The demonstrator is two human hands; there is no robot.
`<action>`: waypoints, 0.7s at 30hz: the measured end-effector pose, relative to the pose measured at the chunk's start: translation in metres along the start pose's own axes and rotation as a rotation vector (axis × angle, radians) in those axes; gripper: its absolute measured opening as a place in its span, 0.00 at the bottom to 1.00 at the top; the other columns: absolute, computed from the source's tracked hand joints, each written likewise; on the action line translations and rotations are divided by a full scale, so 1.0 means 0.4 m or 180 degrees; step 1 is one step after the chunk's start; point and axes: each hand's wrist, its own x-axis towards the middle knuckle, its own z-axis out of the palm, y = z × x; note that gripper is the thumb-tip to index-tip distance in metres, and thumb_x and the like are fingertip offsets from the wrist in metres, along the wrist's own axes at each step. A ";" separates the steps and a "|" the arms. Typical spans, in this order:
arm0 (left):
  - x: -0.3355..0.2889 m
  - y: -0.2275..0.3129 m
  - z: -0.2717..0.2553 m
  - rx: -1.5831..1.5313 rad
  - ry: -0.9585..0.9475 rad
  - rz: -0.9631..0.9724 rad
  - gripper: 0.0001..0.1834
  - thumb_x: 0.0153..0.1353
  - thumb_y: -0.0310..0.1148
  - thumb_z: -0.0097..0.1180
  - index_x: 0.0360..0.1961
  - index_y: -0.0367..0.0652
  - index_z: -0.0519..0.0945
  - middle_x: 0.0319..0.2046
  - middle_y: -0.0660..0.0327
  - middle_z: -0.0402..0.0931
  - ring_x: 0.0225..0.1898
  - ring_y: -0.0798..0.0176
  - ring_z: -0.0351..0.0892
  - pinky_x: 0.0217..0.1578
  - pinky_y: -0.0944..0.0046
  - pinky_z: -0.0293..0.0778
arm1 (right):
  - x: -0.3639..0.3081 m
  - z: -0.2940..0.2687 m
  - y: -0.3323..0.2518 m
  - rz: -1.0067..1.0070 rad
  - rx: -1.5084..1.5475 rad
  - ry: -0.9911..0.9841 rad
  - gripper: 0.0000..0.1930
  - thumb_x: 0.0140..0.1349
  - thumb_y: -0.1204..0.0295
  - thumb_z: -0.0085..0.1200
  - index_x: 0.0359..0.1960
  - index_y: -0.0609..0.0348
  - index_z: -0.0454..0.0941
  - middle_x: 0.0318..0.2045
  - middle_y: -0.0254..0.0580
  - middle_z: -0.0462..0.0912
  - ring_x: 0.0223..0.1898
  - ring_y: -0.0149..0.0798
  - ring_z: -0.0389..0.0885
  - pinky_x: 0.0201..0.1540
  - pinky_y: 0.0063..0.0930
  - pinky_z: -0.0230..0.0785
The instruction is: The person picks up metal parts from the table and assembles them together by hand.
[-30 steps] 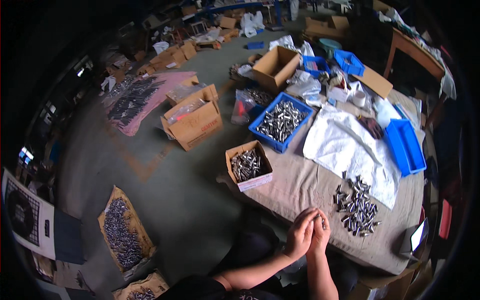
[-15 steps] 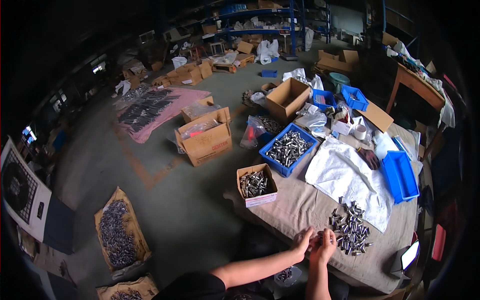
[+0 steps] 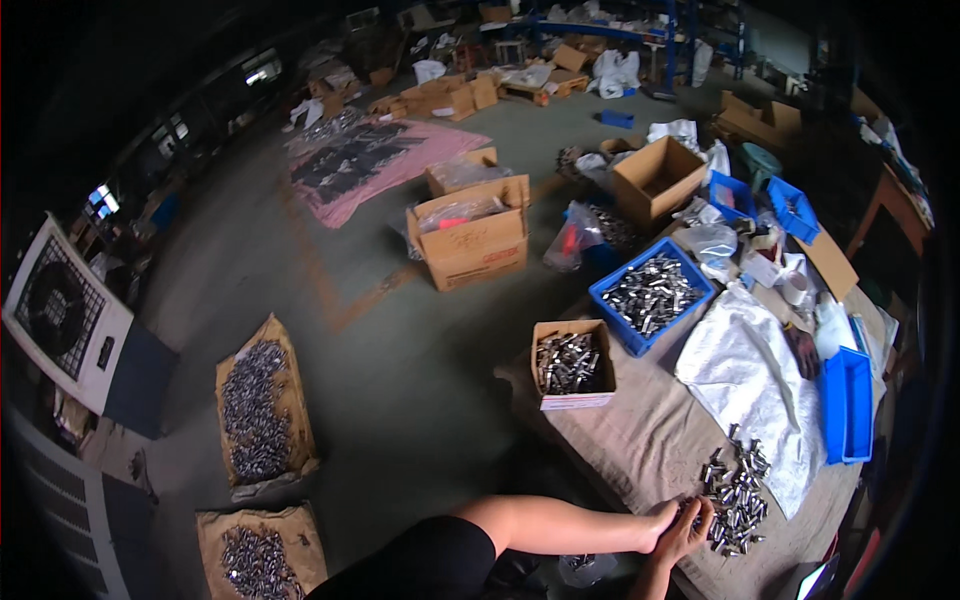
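Silvery metal parts; white sheet; blue bins.

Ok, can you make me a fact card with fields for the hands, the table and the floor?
Close together: left hand and right hand
Held: too small to tell
Beside them, to the right: loose pile of shiny metal pieces
Under the pile: cloth-covered table
Beyond the pile: white sheet
Filled with metal pieces: small cardboard box and blue bin
At the table's right side: long blue tray
Floor, left: more pieces on a brown sheet
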 end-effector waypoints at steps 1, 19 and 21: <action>-0.008 0.000 0.002 -0.0008 0.0003 0.0176 0.21 0.58 0.53 0.42 0.27 0.46 0.75 0.26 0.65 0.75 0.29 0.66 0.72 0.32 0.67 0.67 | 0.000 0.007 0.003 0.0037 -0.0114 0.0015 0.04 0.61 0.75 0.46 0.33 0.62 0.72 0.28 0.33 0.72 0.30 0.27 0.68 0.33 0.19 0.63; -0.197 0.011 -0.011 -0.1243 -0.1214 0.2218 0.19 0.63 0.44 0.42 0.28 0.37 0.75 0.26 0.64 0.73 0.30 0.68 0.69 0.32 0.68 0.65 | -0.023 0.052 0.016 0.0078 0.0092 -0.0437 0.03 0.58 0.79 0.47 0.34 0.63 0.71 0.29 0.36 0.72 0.30 0.30 0.68 0.36 0.20 0.61; -0.223 0.037 -0.011 -0.0707 -0.0642 0.2112 0.20 0.62 0.45 0.42 0.28 0.38 0.75 0.27 0.64 0.73 0.30 0.68 0.68 0.33 0.68 0.65 | -0.025 0.054 0.010 0.0039 0.0006 -0.0436 0.03 0.57 0.79 0.47 0.33 0.63 0.71 0.28 0.36 0.73 0.30 0.30 0.68 0.35 0.20 0.62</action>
